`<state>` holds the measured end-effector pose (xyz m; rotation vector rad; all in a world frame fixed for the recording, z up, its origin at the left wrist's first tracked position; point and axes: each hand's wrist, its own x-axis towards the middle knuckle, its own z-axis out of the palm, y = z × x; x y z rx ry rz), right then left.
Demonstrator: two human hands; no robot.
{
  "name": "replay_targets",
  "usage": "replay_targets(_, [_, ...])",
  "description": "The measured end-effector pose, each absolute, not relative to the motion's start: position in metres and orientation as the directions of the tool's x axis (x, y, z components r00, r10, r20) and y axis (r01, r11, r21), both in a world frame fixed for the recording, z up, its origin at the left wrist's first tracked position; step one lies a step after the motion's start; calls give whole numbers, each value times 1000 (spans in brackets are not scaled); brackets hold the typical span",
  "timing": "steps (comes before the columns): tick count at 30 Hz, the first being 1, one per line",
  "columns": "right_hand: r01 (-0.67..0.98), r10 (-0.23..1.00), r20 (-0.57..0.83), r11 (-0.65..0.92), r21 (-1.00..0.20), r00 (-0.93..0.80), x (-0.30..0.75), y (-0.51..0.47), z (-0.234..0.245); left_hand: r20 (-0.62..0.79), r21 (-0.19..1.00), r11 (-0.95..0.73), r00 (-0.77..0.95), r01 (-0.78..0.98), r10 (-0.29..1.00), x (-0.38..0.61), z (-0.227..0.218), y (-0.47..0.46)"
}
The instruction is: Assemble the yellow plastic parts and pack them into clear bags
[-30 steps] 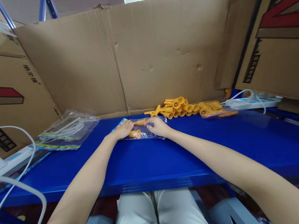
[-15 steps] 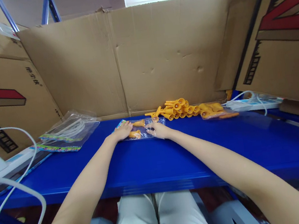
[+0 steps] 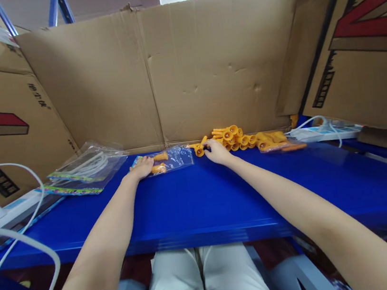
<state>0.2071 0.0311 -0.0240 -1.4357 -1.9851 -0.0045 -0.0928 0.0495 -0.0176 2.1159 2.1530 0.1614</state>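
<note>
My left hand (image 3: pixel 142 167) lies over the printed end of a clear plastic bag (image 3: pixel 182 157), its fingers on the bag. Two orange trumpet-shaped plastic pieces (image 3: pixel 161 156) show in the bag, close to those fingers. My right hand (image 3: pixel 217 151) is at the left end of a pile of similar yellow trumpet-shaped pieces (image 3: pixel 234 134). Thumb and fingers close on one loose yellow trumpet-shaped piece (image 3: pixel 199 152), whose flared mouth faces me. My right fingertips are partly hidden behind the hand.
Flat clear bags with coloured headers (image 3: pixel 87 172) lie on the left of the blue table (image 3: pixel 202 206). A filled bag of yellow pieces (image 3: pixel 274 141) lies right of the pile. Cardboard walls (image 3: pixel 218 64) enclose the back and sides. A white cable (image 3: pixel 50 251) loops at the left.
My right hand has left the bag and moved right to the loose piece beside the pile. My left hand and the bag have shifted left.
</note>
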Motion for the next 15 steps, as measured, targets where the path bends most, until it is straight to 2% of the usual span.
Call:
replay_targets(3, [840, 844, 469, 438, -320, -261, 203, 35, -22, -14, 168, 36, -34, 985, 999, -91, -18, 49])
replay_targets(7, [862, 886, 309, 431, -267, -347, 192, 40, -18, 2, 168, 24, -25, 986, 1000, -91, -19, 50])
replay_targets(10, [918, 930, 237, 332, -218, -280, 185, 45, -16, 12, 159, 11, -13, 987, 1000, -93, -21, 52])
replay_targets(13, [953, 945, 269, 238, -185, -184, 182, 50, -16, 36, 154, -8, 3, 988, 999, -96, -25, 57])
replay_targets(15, [957, 943, 304, 201, -207, -133, 184, 52, -15, 73, 126, -39, 30, 991, 997, -98, -28, 60])
